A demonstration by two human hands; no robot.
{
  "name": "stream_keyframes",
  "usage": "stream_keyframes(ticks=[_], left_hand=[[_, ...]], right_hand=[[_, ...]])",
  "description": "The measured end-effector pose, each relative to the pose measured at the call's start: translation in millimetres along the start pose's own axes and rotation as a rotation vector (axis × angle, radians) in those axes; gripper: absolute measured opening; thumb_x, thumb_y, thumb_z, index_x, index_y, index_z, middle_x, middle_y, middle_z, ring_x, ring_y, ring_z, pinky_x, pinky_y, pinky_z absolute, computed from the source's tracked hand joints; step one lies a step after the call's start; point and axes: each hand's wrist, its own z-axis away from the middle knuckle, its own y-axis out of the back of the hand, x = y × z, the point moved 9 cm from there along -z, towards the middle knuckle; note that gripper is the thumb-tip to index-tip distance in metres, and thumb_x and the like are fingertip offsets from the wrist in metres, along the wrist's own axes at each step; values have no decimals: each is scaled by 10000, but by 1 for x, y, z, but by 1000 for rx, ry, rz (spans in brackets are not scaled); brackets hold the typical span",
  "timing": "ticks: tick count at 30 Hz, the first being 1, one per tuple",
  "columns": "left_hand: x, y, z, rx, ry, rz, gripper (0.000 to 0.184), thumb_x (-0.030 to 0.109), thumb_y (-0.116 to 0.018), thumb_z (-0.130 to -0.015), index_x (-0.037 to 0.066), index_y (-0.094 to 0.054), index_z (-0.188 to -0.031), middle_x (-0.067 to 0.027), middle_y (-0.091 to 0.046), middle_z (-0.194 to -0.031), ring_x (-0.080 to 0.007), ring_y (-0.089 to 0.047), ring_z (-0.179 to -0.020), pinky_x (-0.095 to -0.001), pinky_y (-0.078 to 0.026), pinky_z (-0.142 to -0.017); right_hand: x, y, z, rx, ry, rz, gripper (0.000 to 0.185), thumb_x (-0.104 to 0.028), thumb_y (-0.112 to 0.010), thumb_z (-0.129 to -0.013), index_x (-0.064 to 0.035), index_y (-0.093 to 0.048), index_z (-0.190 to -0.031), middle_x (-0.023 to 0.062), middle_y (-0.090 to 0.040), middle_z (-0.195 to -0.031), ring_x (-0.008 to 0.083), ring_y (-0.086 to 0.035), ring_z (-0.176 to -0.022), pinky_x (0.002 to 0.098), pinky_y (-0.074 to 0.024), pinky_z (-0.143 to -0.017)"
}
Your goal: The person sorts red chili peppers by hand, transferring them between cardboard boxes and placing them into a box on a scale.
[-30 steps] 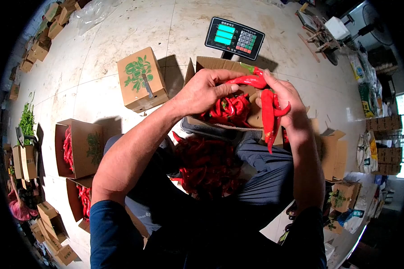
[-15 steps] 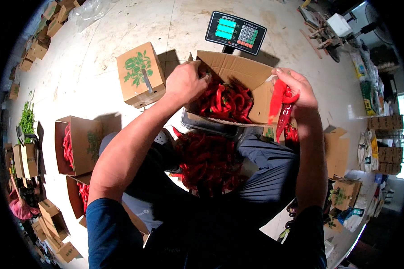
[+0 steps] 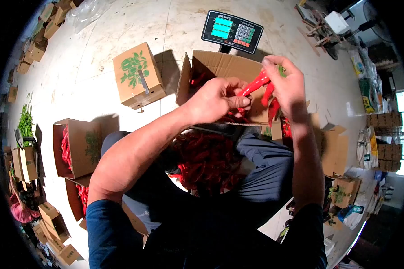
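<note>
Both hands meet above an open cardboard box on a scale platform. My left hand pinches the lower end of a long red chili pepper. My right hand is closed around the stem end of that pepper, and more red peppers hang from its fingers. Red peppers inside the box are mostly hidden behind my left hand. Between my knees lies a large heap of red peppers. Behind the box stands the scale's display, its screens lit.
A closed box with a green vegetable print carries a knife. Open boxes of red peppers stand at left. More cartons are on the right. Green peppers sit far left.
My left hand has moved right from the box's left side and taken hold of a pepper's end. My right hand has shifted slightly up and left with its peppers.
</note>
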Motion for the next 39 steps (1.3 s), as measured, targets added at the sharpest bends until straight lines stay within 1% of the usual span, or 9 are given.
stream_keyframes(ticks=[7, 8, 11, 12, 16, 25, 32, 36, 39], left_hand=[[-14, 12, 4, -63, 206, 343, 294, 162, -517, -1013, -62, -593, -1188, -143, -685, -1024, -194, -699, -865, -272, -587, -681], [-15, 12, 4, -95, 208, 366, 304, 154, -485, -1021, -82, -579, -1189, -200, -677, -1060, -245, -709, -889, -298, -601, -685], [-7, 7, 8, -141, 240, 522, 324, 142, -449, -1029, -109, -546, -1208, -249, -664, -1090, -304, -709, -921, -325, -609, -685], [-6, 6, 8, -199, 219, 559, 394, 180, -385, -1037, -133, -502, -1245, -296, -635, -1137, -383, -683, -983, -386, -606, -752], [-8, 2, 7, -281, 261, 725, 540, 286, -291, -1012, -143, -461, -1293, -324, -600, -1192, -454, -626, -1071, -481, -549, -893], [-4, 15, 8, -214, 167, 695, 526, 269, -358, -1003, -158, -449, -1297, -312, -612, -1181, -430, -639, -1060, -439, -567, -859], [-8, 26, 10, -53, 162, 259, 255, 99, -531, -991, -59, -610, -1175, -143, -709, -957, -169, -693, -825, -279, -570, -735], [-7, 28, 22, -148, 184, 74, 235, 87, -566, -957, -62, -629, -1128, -96, -699, -889, -120, -658, -773, -246, -542, -697], [-5, 17, 40, -405, 94, -643, 249, 71, -621, -860, 28, -673, -1099, -116, -700, -876, -191, -662, -773, -332, -527, -700]], right_hand=[[2, -5, 3, -300, -94, -258, 325, -4, -573, -880, 53, -536, -1198, 115, -641, -990, 107, -566, -718, 221, -460, -649], [1, -7, 4, -321, -101, -282, 353, 22, -552, -872, 60, -521, -1221, 139, -644, -1030, 116, -562, -724, 223, -462, -661], [-2, -8, 4, -347, -78, -409, 400, -20, -605, -876, 54, -507, -1257, 138, -636, -1066, 112, -590, -746, 223, -491, -665], [-1, -7, 2, -350, -72, -413, 417, -15, -604, -878, 56, -494, -1274, 140, -635, -1069, 114, -590, -748, 224, -494, -666], [3, -1, -2, -333, -53, -447, 451, 3, -603, -889, 62, -463, -1314, 146, -631, -1080, 120, -591, -759, 225, -499, -672], [7, 8, -7, -305, -15, -481, 459, 4, -604, -903, 64, -446, -1329, 168, -624, -1077, 147, -582, -749, 231, -481, -657], [8, 0, -1, -378, -81, -341, 444, -52, -613, -924, 63, -457, -1323, 157, -623, -1069, 129, -572, -738, 227, -477, -651], [2, 13, 1, -361, -84, -378, 396, -120, -595, -949, 69, -496, -1283, 150, -625, -1036, 135, -569, -729, 230, -460, -626], [10, 38, -6, -332, -73, -563, 349, -114, -573, -946, 77, -523, -1234, 138, -620, -983, 146, -569, -733, 233, -447, -618]])
